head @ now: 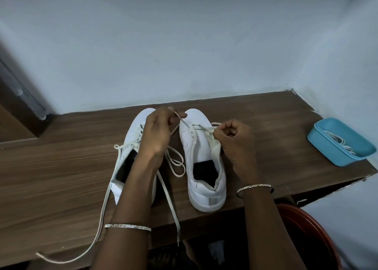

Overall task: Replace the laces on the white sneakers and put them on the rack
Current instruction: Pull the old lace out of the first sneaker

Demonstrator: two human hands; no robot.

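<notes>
Head view: two white sneakers side by side on the bench [61,167], toes to the wall. The left sneaker [133,134] looks laced, its lace [106,198] trailing off the front edge. The right sneaker [197,151] has only the lowest eyelets threaded.

Left hand [155,130] has its fingers pinched on the working lace [184,122], pulled up from a left-row eyelet. Right hand [233,140] has its fingers curled and pinching the other end at the right eyelet row, by the tongue.

Handling, my read:
- The lace is flat, light and limp, with no push stiffness, so grip near the tip to feed eyelets.
- It snags easily on the slack loops lying between the shoes.
- The shoe is light with a stiff sole and soft upper. Lift it by the heel collar.

Count:
- 2 sneakers.
- 2 hands, 1 bangle on each wrist.
- 1 blue tray [362,144] at the far right, holding spare laces [337,140]. Number unclear.
- No rack in view.
</notes>
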